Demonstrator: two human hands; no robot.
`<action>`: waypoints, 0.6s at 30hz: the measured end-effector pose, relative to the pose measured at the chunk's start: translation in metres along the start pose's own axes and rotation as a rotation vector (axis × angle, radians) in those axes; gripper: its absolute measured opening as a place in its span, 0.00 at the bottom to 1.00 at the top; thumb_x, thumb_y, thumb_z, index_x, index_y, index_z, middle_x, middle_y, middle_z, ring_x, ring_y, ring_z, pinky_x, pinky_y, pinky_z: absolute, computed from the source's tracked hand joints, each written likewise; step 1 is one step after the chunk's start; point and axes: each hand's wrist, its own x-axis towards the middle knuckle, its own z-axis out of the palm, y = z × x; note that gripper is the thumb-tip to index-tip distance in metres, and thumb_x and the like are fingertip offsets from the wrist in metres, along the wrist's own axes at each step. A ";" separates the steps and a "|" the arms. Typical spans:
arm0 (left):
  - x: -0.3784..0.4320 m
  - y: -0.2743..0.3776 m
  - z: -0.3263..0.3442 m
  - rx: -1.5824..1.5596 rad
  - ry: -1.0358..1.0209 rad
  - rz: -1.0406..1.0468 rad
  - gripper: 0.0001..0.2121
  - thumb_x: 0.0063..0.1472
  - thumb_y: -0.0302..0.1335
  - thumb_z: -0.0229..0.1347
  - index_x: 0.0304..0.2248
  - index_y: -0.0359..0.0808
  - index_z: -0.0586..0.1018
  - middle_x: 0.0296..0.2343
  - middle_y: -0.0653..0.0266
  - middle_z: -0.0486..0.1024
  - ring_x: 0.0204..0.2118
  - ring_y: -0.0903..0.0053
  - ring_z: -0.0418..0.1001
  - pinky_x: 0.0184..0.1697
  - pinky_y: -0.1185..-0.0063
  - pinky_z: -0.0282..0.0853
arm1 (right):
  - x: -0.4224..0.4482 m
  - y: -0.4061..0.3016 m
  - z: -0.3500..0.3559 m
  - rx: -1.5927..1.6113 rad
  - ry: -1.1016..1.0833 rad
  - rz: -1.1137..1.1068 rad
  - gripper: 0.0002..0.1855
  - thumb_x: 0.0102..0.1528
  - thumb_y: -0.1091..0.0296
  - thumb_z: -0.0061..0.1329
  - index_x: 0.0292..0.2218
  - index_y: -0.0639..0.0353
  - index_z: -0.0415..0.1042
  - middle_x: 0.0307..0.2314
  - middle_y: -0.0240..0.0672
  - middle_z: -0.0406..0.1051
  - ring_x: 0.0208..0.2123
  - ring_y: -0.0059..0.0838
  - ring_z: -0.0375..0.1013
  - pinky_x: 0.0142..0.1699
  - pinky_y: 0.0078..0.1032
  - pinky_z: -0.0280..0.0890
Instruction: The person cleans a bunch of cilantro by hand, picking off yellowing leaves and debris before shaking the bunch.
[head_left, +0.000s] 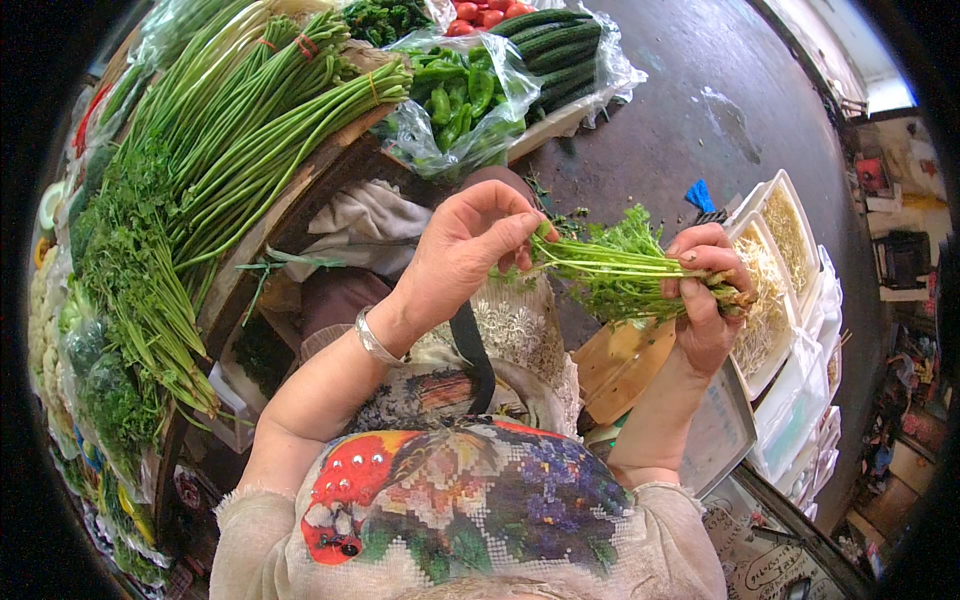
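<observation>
A small bunch of leafy coriander (611, 266) lies sideways in front of me. My right hand (709, 292) is closed round its stem ends, and the brownish roots stick out by the palm. At the other end, my left hand (480, 232), with a silver bangle (373, 337) on its wrist, pinches a small green leaf (541, 229) between thumb and forefinger. Pale thin stems run from near those fingertips back to the bunch. My lap, in a patterned skirt or apron (517, 322), is below.
On the left, a wooden-edged stand (281, 202) bears long green stems (255, 142) and more coriander (150, 300). Ahead are bagged green peppers (457, 97), cucumbers (551, 56) and tomatoes (480, 13). Bean sprouts (761, 300) in white tubs and a wooden board (619, 367) are at right.
</observation>
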 end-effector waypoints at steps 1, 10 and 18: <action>0.000 0.000 0.000 -0.028 -0.002 -0.017 0.04 0.64 0.27 0.52 0.34 0.36 0.73 0.33 0.62 0.79 0.25 0.86 0.72 0.29 0.87 0.65 | 0.000 0.000 0.000 0.002 0.002 0.008 0.06 0.48 0.78 0.50 0.31 0.64 0.74 0.32 0.41 0.69 0.26 0.18 0.65 0.29 0.14 0.61; 0.000 -0.006 -0.001 -0.032 -0.037 -0.032 0.06 0.63 0.26 0.54 0.38 0.35 0.75 0.33 0.64 0.79 0.32 0.83 0.75 0.33 0.85 0.68 | 0.000 -0.001 0.002 0.017 0.010 0.011 0.06 0.48 0.78 0.51 0.31 0.65 0.74 0.33 0.41 0.69 0.26 0.18 0.65 0.29 0.14 0.61; 0.002 -0.016 0.003 0.088 -0.030 0.059 0.09 0.57 0.18 0.58 0.38 0.33 0.75 0.33 0.66 0.77 0.36 0.84 0.75 0.42 0.83 0.71 | -0.002 0.002 0.001 -0.004 -0.010 0.021 0.08 0.47 0.79 0.50 0.32 0.65 0.74 0.33 0.42 0.69 0.26 0.18 0.65 0.30 0.13 0.61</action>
